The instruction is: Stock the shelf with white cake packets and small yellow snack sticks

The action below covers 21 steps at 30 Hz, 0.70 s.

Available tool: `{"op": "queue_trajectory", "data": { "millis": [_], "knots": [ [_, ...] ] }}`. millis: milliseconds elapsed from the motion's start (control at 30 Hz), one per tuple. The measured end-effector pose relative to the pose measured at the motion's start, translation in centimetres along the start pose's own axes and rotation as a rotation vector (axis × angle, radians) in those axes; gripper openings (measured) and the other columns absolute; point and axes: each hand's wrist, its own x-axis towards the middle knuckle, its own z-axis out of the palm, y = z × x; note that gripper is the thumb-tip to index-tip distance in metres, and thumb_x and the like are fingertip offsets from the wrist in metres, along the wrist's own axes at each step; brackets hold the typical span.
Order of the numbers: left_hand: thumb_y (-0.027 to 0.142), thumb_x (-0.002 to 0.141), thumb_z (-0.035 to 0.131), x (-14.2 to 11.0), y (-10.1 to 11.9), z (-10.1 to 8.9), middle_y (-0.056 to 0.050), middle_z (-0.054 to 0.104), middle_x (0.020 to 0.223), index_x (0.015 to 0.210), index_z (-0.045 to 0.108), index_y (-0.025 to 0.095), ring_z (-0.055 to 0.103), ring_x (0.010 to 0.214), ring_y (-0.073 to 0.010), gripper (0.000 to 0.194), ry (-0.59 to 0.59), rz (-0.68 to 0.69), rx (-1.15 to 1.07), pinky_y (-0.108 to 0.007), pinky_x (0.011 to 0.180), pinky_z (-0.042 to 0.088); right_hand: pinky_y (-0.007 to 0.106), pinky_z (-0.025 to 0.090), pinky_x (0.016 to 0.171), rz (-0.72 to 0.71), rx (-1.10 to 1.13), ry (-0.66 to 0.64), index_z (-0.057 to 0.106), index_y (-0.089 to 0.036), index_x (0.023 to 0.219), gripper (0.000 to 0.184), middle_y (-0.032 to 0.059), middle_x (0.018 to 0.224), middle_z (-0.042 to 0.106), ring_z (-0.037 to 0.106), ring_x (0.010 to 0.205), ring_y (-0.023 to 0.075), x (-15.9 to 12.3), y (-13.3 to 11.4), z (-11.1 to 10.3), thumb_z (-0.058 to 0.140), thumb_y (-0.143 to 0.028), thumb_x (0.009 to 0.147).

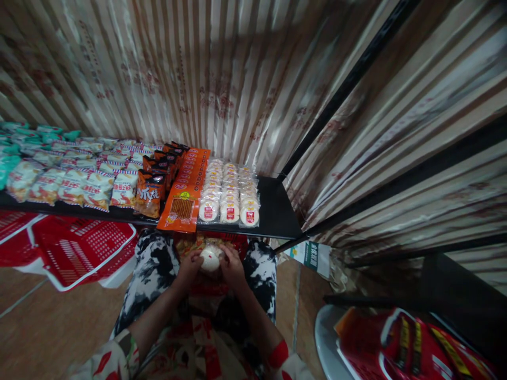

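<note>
Between my knees, my left hand (190, 265) and my right hand (233, 265) hold a round white rice cracker pack (212, 258) from its two sides. A small red mark shows on its face. My fingers are curled at its edges. Behind and below it lies a red basket (238, 243) with brownish packets (194, 245) in it, partly hidden by my hands. On the black shelf (275, 206) just ahead, similar round white packs (228, 198) overlap in three rows.
Left of the round packs lie an orange bag (184, 192), black-and-orange packets (149, 191), white snack bags (93, 184) and teal packets (10, 158). Red baskets (85, 250) stand at lower left. Black shelf bars (336, 87) rise on the right. Red packages (412, 343) lie at lower right.
</note>
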Motion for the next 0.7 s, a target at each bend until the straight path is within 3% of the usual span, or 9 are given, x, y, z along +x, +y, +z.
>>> {"op": "queue_trajectory", "data": {
  "millis": [100, 200, 300, 467, 700],
  "knots": [
    [0.025, 0.058, 0.062, -0.2, 0.9, 0.1, -0.002, 0.065, 0.068, 0.092, 0.061, 0.012, 0.062, 0.066, -0.0169, 0.036, -0.017, -0.059, -0.112, -0.027, 0.062, 0.049, 0.042, 0.033, 0.106, -0.203, -0.096, -0.061, 0.062, -0.02, 0.117, 0.042, 0.0088, 0.13, 0.053, 0.042, 0.125, 0.0222, -0.2, -0.4, -1.2, 0.04, -0.017, 0.081],
    [0.021, 0.058, 0.062, -0.5, 2.2, 0.2, -0.002, 0.066, 0.072, 0.091, 0.059, 0.014, 0.061, 0.064, -0.0145, 0.034, 0.006, -0.085, -0.138, -0.024, 0.059, 0.047, 0.044, 0.029, 0.108, -0.413, -0.111, -0.212, 0.057, -0.022, 0.123, 0.048, 0.0057, 0.132, 0.053, 0.038, 0.129, 0.0201, -0.3, -0.9, -2.3, 0.037, -0.01, 0.081],
    [0.022, 0.06, 0.06, -0.7, 3.4, 0.2, 0.001, 0.063, 0.067, 0.096, 0.057, 0.016, 0.057, 0.053, -0.0112, 0.037, -0.019, -0.169, -0.139, -0.021, 0.049, 0.041, 0.044, 0.03, 0.108, -0.48, -0.099, -0.297, 0.053, -0.023, 0.126, 0.048, 0.0051, 0.133, 0.052, 0.04, 0.128, 0.0195, -0.4, -1.2, -2.8, 0.041, -0.011, 0.082],
    [0.03, 0.062, 0.058, -0.8, 4.5, 0.1, 0.003, 0.061, 0.058, 0.097, 0.055, 0.015, 0.054, 0.042, -0.0099, 0.037, -0.158, -0.236, -0.088, -0.018, 0.04, 0.03, 0.039, 0.037, 0.102, -0.42, -0.005, -0.277, 0.058, -0.023, 0.119, 0.035, 0.0059, 0.121, 0.062, 0.052, 0.116, 0.0182, 0.2, -1.0, -2.6, 0.041, -0.022, 0.089],
    [0.05, 0.064, 0.059, -0.4, 4.8, 0.5, 0.003, 0.057, 0.047, 0.079, 0.055, 0.013, 0.057, 0.043, -0.0114, 0.04, -0.107, -0.298, -0.072, -0.021, 0.047, 0.04, 0.033, 0.046, 0.086, -0.133, 0.105, -0.306, 0.059, -0.021, 0.114, 0.034, 0.0065, 0.108, 0.067, 0.061, 0.098, 0.0198, 1.0, -1.2, -3.2, 0.044, -0.031, 0.085]
  ]
}}
